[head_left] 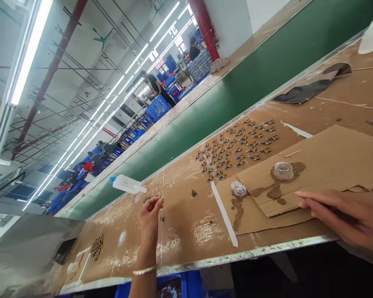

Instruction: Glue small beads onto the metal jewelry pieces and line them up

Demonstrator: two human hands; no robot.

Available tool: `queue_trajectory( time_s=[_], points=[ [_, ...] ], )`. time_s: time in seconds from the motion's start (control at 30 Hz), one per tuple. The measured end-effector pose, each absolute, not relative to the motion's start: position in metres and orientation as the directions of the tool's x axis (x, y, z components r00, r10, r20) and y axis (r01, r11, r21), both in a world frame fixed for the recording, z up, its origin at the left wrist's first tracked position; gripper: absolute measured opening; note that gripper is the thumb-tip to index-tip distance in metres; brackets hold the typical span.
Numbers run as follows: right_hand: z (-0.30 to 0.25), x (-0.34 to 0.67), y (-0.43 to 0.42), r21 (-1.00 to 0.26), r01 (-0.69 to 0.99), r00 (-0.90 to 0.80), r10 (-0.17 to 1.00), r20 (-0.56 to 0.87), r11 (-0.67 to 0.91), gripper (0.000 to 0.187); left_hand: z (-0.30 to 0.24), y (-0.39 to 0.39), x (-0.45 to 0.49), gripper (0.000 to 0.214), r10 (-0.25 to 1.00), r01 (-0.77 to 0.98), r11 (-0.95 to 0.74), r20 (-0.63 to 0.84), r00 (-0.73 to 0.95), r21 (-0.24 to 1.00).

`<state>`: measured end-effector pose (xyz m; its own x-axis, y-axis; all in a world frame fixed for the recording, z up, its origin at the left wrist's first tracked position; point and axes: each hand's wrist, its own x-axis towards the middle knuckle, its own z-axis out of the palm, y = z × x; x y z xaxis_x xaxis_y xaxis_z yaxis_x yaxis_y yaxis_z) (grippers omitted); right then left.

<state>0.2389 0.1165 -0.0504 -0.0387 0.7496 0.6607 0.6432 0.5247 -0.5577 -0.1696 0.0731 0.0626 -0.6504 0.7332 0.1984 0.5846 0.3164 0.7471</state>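
My left hand [151,211] is closed in a pinch above the brown work surface; a tiny dark bit shows at its fingertips, too small to name. Just behind it lie a small cluster of blue-and-dark pieces [147,199] and a white bottle with a blue cap [127,184]. My right hand [345,215] is closed, thumb and forefinger pressed together over the cardboard sheet [338,165]; what it holds, if anything, cannot be made out. Near its fingertips stand a clear round dish [283,171] in a wet stain and a smaller clear cup [238,189].
Rows of small blue-and-gold figures [236,145] lie beyond the cardboard. Small brown pieces [97,247] are heaped at left, more [194,193] mid-table. A green conveyor belt [205,111] runs behind. A camouflage cloth [311,89] lies at right. People are in the background.
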Motion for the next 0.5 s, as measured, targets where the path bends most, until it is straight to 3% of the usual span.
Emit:
queue_trajectory(
  time_s=[0.1,0.23,0.37,0.5],
  points=[
    [-0.036,0.238,0.118,-0.470,0.585,-0.104,0.637,0.764,0.661,0.029,0.069,0.068,-0.130,0.038,0.765,0.487,0.168,0.199,-0.613,0.857],
    [-0.021,0.238,0.119,-0.448,0.518,-0.099,0.571,0.815,0.729,0.016,0.074,0.071,-0.086,0.038,0.813,0.356,0.080,0.145,-0.564,0.931],
    [-0.019,0.239,0.119,-0.467,0.463,-0.075,0.558,0.826,0.753,0.019,0.079,0.076,-0.055,0.034,0.824,0.155,0.082,0.020,-0.566,0.985],
    [-0.019,0.240,0.120,-0.520,0.373,-0.056,0.578,0.814,0.769,0.023,0.083,0.084,-0.032,0.033,0.849,0.133,0.113,-0.026,-0.528,0.985]
  ],
)
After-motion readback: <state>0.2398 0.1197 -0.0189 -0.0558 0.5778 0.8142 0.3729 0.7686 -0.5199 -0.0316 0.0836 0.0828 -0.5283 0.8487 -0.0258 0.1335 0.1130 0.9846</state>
